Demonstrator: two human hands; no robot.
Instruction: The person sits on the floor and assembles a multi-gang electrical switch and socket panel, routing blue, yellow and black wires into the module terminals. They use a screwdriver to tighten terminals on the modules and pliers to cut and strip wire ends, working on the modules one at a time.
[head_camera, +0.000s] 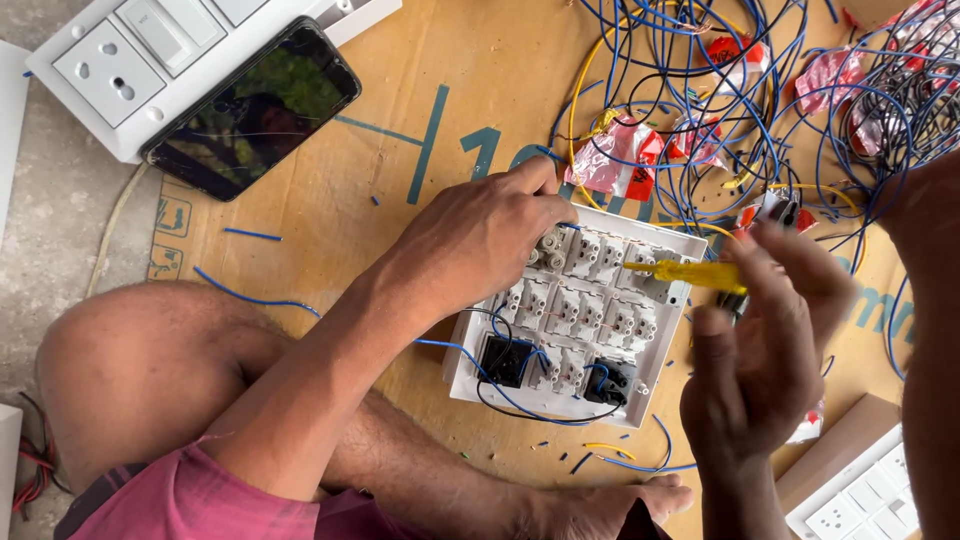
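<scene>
The right hand (765, 350) is closed around a yellow-handled screwdriver (690, 272), whose tip points left onto the far right part of a white switch panel (672, 340) lying back-side up. The left hand (480, 235) presses down on the panel's far left corner, fingers curled at a terminal block with a blue wire (450, 346) running beneath the wrist; whether it pinches a wire there cannot be told, since the fingertips are hidden.

Nearest in the scene are the person's crossed legs and a bare foot (610, 500), with short offcuts of blue and yellow wire just beside it. The panel lies on a sheet of brown cardboard (390, 120), between the knees and the wire heap. Its near row holds two black modules (505, 358) already looped with blue and black wire; the rows beyond are grey-white terminals, mostly bare.

The step in hand looks like fastening a conductor into a terminal in the far row. The next move likely calls for a steady panel, the blade seated squarely in the screw slot, and the wire held fully in.

Farther off, a tangle of blue wires (700, 90) and red-and-white wrappers lies at far right; a dark phone (250, 105) rests against another white switch plate (110, 70) at far left.
</scene>
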